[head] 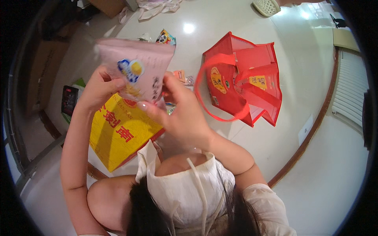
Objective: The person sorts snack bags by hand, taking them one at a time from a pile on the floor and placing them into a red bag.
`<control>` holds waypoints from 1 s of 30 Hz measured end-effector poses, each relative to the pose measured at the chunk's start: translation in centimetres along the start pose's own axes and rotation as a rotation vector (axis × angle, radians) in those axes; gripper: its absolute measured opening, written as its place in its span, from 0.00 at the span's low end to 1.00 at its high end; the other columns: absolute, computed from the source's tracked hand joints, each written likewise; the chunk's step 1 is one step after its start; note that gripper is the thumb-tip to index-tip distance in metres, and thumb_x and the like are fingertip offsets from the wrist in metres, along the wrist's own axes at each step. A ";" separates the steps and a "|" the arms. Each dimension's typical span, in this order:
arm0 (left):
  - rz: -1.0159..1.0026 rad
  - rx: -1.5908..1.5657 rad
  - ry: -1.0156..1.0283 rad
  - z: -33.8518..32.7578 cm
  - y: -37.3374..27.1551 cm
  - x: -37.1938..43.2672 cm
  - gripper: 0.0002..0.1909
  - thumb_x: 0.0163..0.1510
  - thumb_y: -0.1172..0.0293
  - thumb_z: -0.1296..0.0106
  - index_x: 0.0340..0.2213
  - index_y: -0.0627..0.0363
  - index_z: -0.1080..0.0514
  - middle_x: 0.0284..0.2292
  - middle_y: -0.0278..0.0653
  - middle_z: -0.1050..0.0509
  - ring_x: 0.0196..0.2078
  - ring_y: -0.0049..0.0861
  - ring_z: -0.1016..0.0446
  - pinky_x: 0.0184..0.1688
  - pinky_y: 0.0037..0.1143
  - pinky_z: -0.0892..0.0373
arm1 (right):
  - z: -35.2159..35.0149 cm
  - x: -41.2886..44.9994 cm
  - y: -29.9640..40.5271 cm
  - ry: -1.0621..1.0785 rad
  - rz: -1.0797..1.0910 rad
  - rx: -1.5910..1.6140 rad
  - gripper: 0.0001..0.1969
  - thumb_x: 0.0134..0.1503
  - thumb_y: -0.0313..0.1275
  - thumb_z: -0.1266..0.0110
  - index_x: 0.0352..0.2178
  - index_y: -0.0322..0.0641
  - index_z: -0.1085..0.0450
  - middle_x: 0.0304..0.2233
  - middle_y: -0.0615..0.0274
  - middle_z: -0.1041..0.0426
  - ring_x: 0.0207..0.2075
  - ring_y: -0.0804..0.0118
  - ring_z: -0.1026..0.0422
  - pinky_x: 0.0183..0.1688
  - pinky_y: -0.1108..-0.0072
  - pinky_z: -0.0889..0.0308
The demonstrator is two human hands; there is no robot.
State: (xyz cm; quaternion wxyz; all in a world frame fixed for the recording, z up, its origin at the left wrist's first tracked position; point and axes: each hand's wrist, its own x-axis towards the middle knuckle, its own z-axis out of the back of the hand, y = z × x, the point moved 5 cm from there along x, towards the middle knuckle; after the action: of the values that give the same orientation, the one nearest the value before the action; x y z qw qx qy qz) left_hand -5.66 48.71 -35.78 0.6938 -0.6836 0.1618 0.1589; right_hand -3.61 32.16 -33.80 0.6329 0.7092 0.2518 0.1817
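A pink snack packet (141, 63) is held up in front of me between both hands. My left hand (103, 85) grips its lower left edge, thumb on the printed face. My right hand (180, 109) holds its lower right side, the thumb near the bottom edge. Under the hands lies a yellow box or bag with red lettering (118, 138), partly covered by my left hand and the packet. Behind my right hand, small colourful packages (178, 75) show only in part. To the right, a red tote bag (227, 85) stands on the floor, its handles loose.
A small packet with a panda picture (166, 37) lies beyond the pink one. A black package (69, 100) is at the left, near a cardboard box (48, 73). White cloth (159, 8) and a perforated shoe (266, 7) are at the far side. A radiator (350, 88) is at the right.
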 end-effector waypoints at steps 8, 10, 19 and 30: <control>0.038 -0.106 0.051 0.9 3.4 1.4 0.21 0.45 0.64 0.56 0.38 0.68 0.38 0.36 0.47 0.34 0.38 0.29 0.33 0.41 0.24 0.37 | 3.8 -3.4 6.0 0.028 0.339 -0.318 0.24 0.35 0.20 0.48 0.38 0.33 0.42 0.35 0.52 0.36 0.33 0.60 0.33 0.33 0.79 0.38; 0.115 -0.054 0.172 -1.5 1.8 1.6 0.15 0.46 0.69 0.55 0.36 0.63 0.36 0.32 0.38 0.31 0.35 0.19 0.33 0.40 0.20 0.38 | 5.3 -4.7 7.0 -0.082 0.397 -0.424 0.20 0.34 0.19 0.47 0.34 0.32 0.39 0.31 0.55 0.33 0.30 0.66 0.32 0.32 0.80 0.37; 0.046 0.588 0.209 -4.6 3.9 2.0 0.13 0.46 0.71 0.57 0.36 0.59 0.35 0.34 0.40 0.32 0.38 0.25 0.33 0.40 0.23 0.37 | 13.2 -8.2 7.3 -1.038 0.653 -0.600 0.18 0.45 0.24 0.57 0.40 0.33 0.46 0.40 0.56 0.42 0.42 0.66 0.42 0.45 0.77 0.45; -0.412 1.258 0.239 -4.7 8.8 2.1 0.11 0.39 0.68 0.53 0.29 0.57 0.34 0.29 0.37 0.35 0.38 0.29 0.38 0.50 0.32 0.50 | 11.7 -6.3 8.8 -0.900 0.421 -1.182 0.21 0.44 0.21 0.51 0.42 0.33 0.45 0.39 0.53 0.37 0.39 0.65 0.36 0.40 0.78 0.40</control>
State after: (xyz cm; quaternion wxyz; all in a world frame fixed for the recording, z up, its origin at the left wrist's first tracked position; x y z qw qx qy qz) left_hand -7.71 44.15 -44.67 0.9534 -0.1791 0.1656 -0.1778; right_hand -0.78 18.40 -26.31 0.8999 0.2921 -0.3090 0.0967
